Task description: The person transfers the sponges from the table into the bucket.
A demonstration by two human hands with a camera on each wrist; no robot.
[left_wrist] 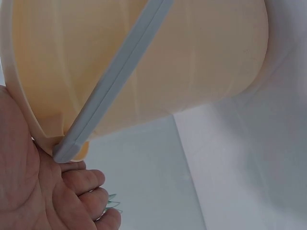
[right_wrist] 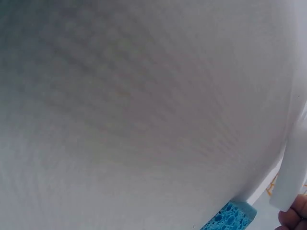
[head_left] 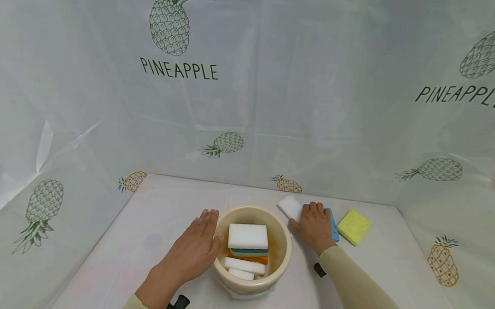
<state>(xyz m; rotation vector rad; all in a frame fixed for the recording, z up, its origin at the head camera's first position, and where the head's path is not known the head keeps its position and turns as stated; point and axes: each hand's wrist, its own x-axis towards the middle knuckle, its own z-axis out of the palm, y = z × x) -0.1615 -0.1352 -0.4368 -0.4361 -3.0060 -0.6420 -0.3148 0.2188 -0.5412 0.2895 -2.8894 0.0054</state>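
A cream bucket (head_left: 249, 286) stands in the middle of the table with several sponges inside. A white sponge (head_left: 248, 236) lies uppermost, over green and orange layers. My left hand (head_left: 195, 249) rests along the bucket's left rim, its fingers nearly straight in the head view. In the left wrist view, the palm meets the rim beside the grey handle (left_wrist: 112, 86). To the right of the bucket, my right hand (head_left: 313, 226) holds a white sponge (head_left: 289, 207); the right wrist view shows fingertips (right_wrist: 293, 218) at its end. A blue sponge (head_left: 333, 226) lies beside that hand, partly hidden.
A yellow sponge (head_left: 354, 227) lies right of the blue one. The table (head_left: 175, 199) has a pale cover, and a pineapple-print sheet (head_left: 321, 83) hangs behind and at both sides. Dark wrist straps (head_left: 176, 307) show at the wrists.
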